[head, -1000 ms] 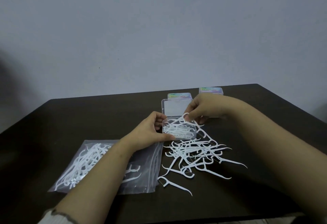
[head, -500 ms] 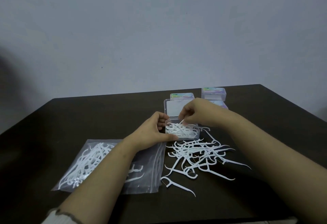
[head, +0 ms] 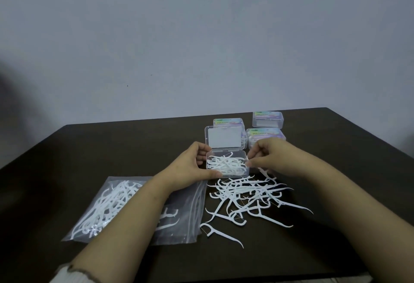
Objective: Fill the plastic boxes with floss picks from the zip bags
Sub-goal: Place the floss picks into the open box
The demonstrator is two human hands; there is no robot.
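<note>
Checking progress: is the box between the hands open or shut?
Open: the clear box has its lid swung up behind, floss picks inside.

The table (head: 112, 148) was a dark brown, almost black, and the wall (head: 201, 36) behind it a plain pale grey-blue. The floss picks (head: 246, 197) were white, the zip bags (head: 183, 222) clear and colourless, and the open box (head: 226, 164) clear with a white panel in its lid. The closed boxes (head: 266, 136) near the table's far edge bore pastel labels shading from green and blue into purple, and a sleeve (head: 67, 276) cuff was off-white.
</note>
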